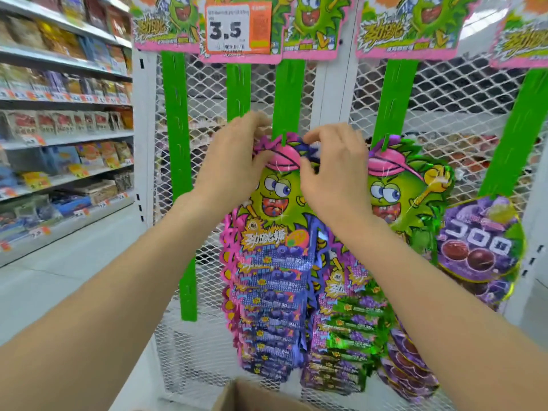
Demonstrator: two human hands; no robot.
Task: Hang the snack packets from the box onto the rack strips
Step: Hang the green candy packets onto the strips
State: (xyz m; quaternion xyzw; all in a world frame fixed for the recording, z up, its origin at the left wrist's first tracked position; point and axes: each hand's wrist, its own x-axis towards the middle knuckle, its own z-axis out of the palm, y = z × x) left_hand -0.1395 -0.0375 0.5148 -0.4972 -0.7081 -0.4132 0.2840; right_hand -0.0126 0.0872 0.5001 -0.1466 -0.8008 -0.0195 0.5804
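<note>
Both hands are raised to the top of a green-faced snack packet (277, 200) at the middle green strip (290, 96) of the wire rack (204, 84). The left hand (234, 164) pinches the packet's upper left edge; the right hand (332, 176) grips its pink top with curled fingers. More packets hang stacked below it. The cardboard box (252, 396) sits at the bottom edge.
</note>
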